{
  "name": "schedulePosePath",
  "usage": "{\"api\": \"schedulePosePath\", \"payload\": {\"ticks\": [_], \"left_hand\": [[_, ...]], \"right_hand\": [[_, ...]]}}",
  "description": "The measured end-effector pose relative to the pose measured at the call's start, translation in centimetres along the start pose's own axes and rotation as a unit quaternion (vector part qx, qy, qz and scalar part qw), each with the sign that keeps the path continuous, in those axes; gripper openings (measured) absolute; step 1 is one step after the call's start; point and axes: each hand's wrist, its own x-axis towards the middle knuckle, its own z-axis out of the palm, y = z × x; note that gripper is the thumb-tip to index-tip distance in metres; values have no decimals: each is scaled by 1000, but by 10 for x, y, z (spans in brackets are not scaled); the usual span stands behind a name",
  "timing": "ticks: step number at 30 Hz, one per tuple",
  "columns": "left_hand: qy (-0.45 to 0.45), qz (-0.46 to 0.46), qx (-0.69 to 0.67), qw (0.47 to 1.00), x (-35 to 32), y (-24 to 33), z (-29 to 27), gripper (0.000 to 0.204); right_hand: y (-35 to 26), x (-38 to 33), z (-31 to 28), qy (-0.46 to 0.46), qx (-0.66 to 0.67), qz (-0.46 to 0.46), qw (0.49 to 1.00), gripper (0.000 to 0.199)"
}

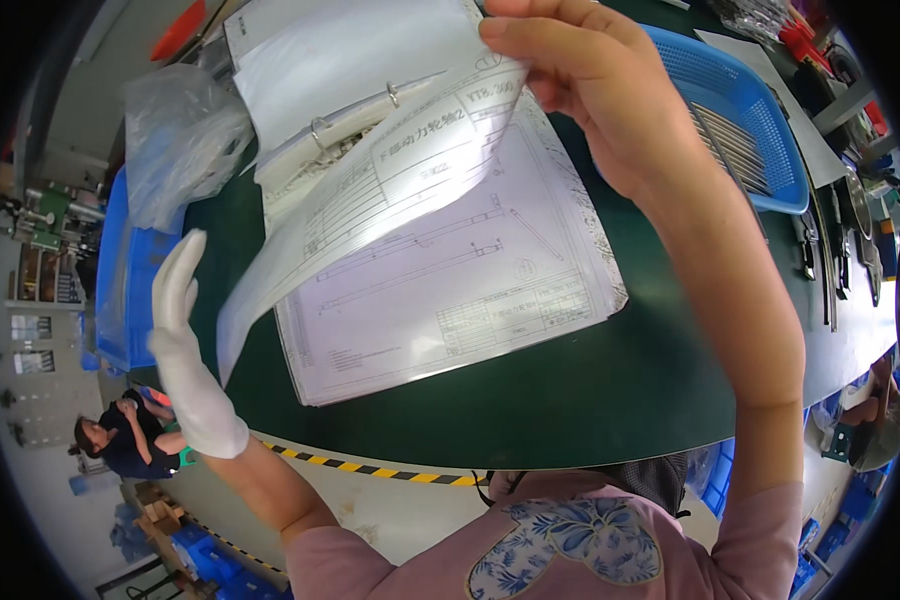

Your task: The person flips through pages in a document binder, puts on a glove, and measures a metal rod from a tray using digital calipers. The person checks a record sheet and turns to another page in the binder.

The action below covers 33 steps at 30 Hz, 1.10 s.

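Observation:
A ring binder (618, 290) lies open on the green tabletop, its two metal rings standing near the middle. My right hand (595, 75), bare, pinches the upper right corner of a plastic-sleeved sheet (410, 180). That sheet is lifted and curls across the binder toward the left. Beneath it shows a page with a technical drawing (400, 285), long thin parts and a table in its lower corner. My left hand (182, 340) wears a white glove. It is held up left of the sheet's lower edge with fingers stretched out, holding nothing.
At the left edge of the table (530, 420) stands a blue bin (115, 290) with a clear plastic bag (180, 150) over it. A blue basket (785, 150) with several metal rods (735, 150) is at the right, near hand tools (845, 250). Another person (130, 437) sits far left.

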Motion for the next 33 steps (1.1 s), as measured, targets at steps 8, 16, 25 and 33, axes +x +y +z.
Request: {"api": "schedulePosePath", "payload": {"ticks": [8, 16, 25, 33], "left_hand": [[-185, -346, -242, 887, -2, -61, -12, 78], [-59, -327, -496, 802, 40, -72, 22, 41], [19, -132, -445, 886, 73, -105, 54, 51], [-165, -298, -292, 893, 48, -120, 34, 53]], "right_hand": [[-14, 8, 19, 73, -63, -56, 994, 20], [-16, -4, 10, -6, -49, -148, 988, 18], [27, 9, -19, -6, -355, -256, 899, 43], [83, -39, -27, -9, -388, -22, 921, 45]]}}
